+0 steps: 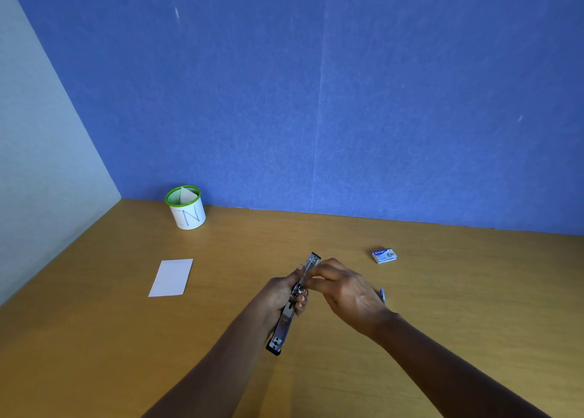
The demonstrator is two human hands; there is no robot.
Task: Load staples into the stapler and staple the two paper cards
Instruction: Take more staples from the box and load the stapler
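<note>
A silver and black stapler [286, 321] is swung open full length and held above the wooden table [442, 291]. My left hand [281, 294] grips it round the middle. My right hand [344, 286] has its fingertips pinched at the stapler's open channel near the far end; whether staples are between them is too small to tell. A small blue and white staple box [384, 255] lies to the right. A white paper card [171, 277] lies flat to the left. Another card [187, 195] stands inside the green-rimmed cup [186, 210].
The cup stands at the back left near the blue wall [316, 101]. A grey-white side wall [38, 164] closes the left. A small bluish object [382, 295] shows behind my right hand.
</note>
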